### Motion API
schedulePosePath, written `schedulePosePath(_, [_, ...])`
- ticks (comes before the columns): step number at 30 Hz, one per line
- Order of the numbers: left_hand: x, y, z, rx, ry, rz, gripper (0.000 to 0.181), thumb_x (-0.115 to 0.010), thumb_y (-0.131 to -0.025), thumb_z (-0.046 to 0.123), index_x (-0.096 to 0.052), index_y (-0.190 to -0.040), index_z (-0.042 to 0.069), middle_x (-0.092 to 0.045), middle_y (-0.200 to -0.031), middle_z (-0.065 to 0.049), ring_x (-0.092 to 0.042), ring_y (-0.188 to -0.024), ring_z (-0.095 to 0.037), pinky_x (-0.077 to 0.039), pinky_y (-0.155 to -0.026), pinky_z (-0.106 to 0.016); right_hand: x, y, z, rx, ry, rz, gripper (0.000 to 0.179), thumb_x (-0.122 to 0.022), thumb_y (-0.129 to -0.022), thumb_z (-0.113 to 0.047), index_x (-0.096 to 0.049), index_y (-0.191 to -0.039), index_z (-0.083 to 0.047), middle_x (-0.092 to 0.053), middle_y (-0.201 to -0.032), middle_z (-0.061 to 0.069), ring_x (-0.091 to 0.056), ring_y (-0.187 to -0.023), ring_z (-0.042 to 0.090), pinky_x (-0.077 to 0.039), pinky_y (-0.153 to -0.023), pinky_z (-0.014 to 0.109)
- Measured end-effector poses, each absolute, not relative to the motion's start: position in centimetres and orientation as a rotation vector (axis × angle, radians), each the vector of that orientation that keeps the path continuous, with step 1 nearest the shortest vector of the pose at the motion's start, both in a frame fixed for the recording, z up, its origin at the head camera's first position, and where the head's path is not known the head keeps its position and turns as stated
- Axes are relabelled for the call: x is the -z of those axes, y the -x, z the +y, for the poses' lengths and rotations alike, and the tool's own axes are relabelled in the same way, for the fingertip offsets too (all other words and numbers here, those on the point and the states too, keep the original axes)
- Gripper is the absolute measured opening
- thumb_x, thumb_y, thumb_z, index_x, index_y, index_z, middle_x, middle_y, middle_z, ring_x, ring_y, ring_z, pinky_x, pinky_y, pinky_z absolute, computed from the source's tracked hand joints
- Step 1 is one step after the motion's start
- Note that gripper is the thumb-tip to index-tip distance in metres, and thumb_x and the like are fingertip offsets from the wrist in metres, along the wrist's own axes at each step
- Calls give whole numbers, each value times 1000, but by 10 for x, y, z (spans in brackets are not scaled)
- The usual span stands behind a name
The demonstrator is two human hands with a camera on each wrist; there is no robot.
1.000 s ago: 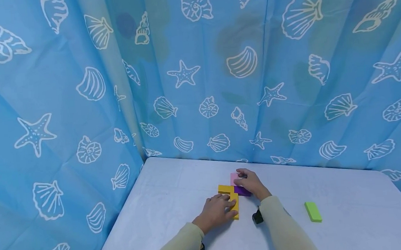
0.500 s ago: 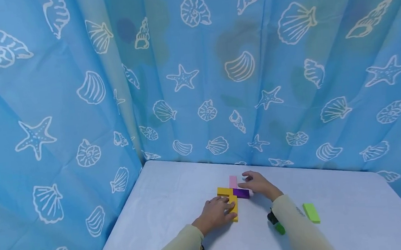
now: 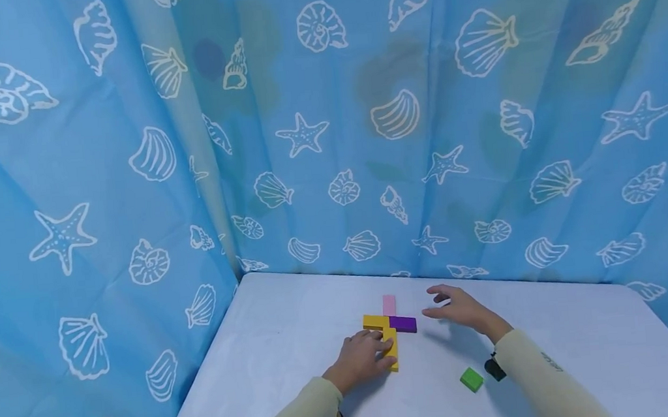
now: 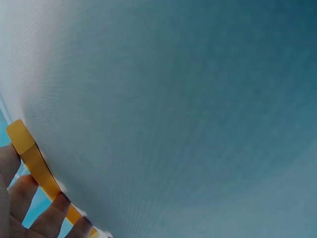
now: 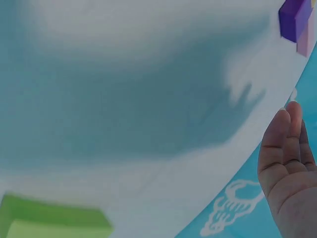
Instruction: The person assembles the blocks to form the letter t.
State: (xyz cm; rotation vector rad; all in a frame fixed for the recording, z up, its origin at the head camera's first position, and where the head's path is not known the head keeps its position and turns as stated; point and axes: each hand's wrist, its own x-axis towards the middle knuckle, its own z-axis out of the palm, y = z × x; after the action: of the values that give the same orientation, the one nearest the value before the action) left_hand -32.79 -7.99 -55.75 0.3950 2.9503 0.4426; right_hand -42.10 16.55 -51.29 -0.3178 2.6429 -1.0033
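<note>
My left hand (image 3: 356, 362) rests against the long yellow block (image 3: 392, 343), its fingertips along the block's side in the left wrist view. A second yellow block (image 3: 374, 321) lies crosswise at its far end. To the right extends a purple block (image 3: 404, 324), and a pink block (image 3: 389, 305) points away toward the back. Together these blocks make a cross-like shape on the table. My right hand (image 3: 460, 308) hovers to the right of the purple block, fingers loosely bent with nothing between them.
A small green block (image 3: 472, 379) lies on the white table (image 3: 295, 316) left of the right wrist. The right wrist view shows a light green block (image 5: 54, 229) at its lower left. A blue shell-print curtain (image 3: 309, 191) borders the table's back and left.
My right hand has let go of the pink block and moved off to the right. The small green block has come into sight; the light green one is now behind the sleeve. The left hand stays put.
</note>
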Motion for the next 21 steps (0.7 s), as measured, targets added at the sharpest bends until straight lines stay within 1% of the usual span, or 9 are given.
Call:
schedulePosePath(2, [557, 326, -80, -448, -401, 2952, 49, -61, -93, 53, -58, -137, 33, -56, -144, 3, -48, -136, -28, -42, -108, -57, 512, 418, 173, 999, 323, 2641, 83, -75, -81, -55, -47, -143, -8, -53, -137, 22, -51, -123, 42, -50, -95, 58])
schedulePosePath(13, [558, 324, -81, -448, -424, 2952, 49, -62, -93, 53, -58, -138, 32, -55, -144, 4, -48, -136, -27, -42, -107, -58, 506, 405, 223, 973, 355, 2670, 83, -74, -82, -52, -46, -143, -3, -51, -138, 28, -54, -121, 46, -52, -93, 56])
schedulePosePath(21, [559, 328, -81, -429, -421, 2958, 50, -61, -93, 53, -57, -138, 33, -55, -144, 4, -48, -136, -26, -42, -108, -56, 506, 399, 254, 928, 311, 2705, 78, -74, -85, -47, -46, -142, -1, -50, -137, 29, -54, -120, 47, -52, -92, 57])
